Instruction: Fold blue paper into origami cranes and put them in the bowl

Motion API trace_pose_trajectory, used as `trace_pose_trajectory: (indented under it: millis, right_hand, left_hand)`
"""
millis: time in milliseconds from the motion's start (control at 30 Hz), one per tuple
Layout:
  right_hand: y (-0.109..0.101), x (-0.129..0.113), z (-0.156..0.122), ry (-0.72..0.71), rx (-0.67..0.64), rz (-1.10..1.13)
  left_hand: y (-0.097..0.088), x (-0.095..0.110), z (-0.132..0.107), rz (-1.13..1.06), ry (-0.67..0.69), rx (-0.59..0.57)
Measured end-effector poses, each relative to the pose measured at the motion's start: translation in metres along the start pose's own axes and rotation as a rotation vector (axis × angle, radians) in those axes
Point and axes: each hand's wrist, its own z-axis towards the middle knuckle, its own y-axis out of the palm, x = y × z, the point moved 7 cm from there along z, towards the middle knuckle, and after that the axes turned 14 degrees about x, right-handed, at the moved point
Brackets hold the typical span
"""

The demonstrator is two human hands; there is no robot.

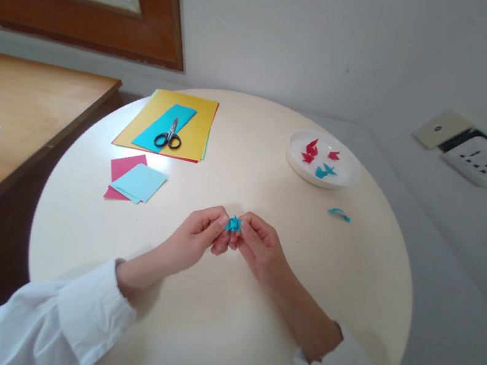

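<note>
Over the middle of a round cream table point(208, 338), both my hands pinch one small folded blue paper piece point(233, 224). My left hand point(197, 238) grips its left side with fingertips closed. My right hand point(258, 246) grips its right side the same way. The piece is held just above the tabletop. Both arms wear white sleeves.
A white dish point(347, 178) at the back right holds small red and blue folded pieces. A loose blue paper scrap point(339, 213) lies near it. Black-handled scissors point(169, 135) rest on stacked yellow and blue sheets point(197, 122). Pink and pale blue sheets point(136, 182) lie left. A wooden desk point(17, 107) adjoins.
</note>
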Motion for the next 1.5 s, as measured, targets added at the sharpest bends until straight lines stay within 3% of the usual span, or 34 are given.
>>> trace_pose_trajectory:
  millis: [300, 600, 1200, 1500]
  right_hand:
    - [-0.003, 0.004, 0.002, -0.006, 0.016, -0.070]
    - [-0.001, 0.002, 0.000, 0.033, 0.064, 0.005]
    - [-0.001, 0.000, 0.001, 0.026, 0.077, 0.008]
    - [-0.013, -0.014, 0.008, -0.087, 0.203, -0.241]
  left_hand:
    - [-0.001, -0.002, 0.000, 0.083, 0.009, 0.034]
    - [0.000, -0.004, -0.002, -0.052, -0.005, -0.013]
    - [0.000, -0.002, -0.001, -0.070, -0.050, 0.006]
    - [-0.010, -0.007, 0.005, -0.051, -0.102, 0.084]
